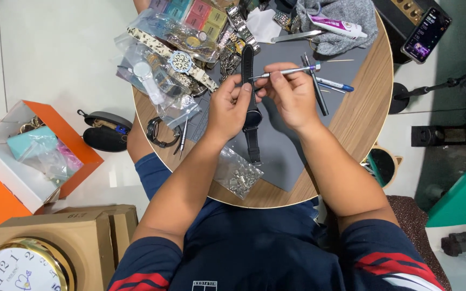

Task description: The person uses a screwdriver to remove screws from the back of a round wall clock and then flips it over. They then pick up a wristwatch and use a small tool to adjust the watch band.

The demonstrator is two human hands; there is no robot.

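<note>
My left hand (228, 106) grips a black wristwatch (252, 119) by its case, over a grey mat (281, 156) on a round wooden table (351, 129). The watch's black strap runs up past my fingers and hangs down below them. My right hand (291, 92) pinches a thin silver pin tool (289, 71), held level with its tip at the upper strap where it meets the case. Both hands are close together above the mat.
Bagged watches (168, 59) and metal bracelets crowd the table's far left. A dark pen (315, 86), a blue pen (334, 84), a glue tube (336, 26) on grey cloth, a bag of small metal parts (238, 175), a loose black watch (159, 132), an orange-and-white box (22, 156), a clock (20, 267).
</note>
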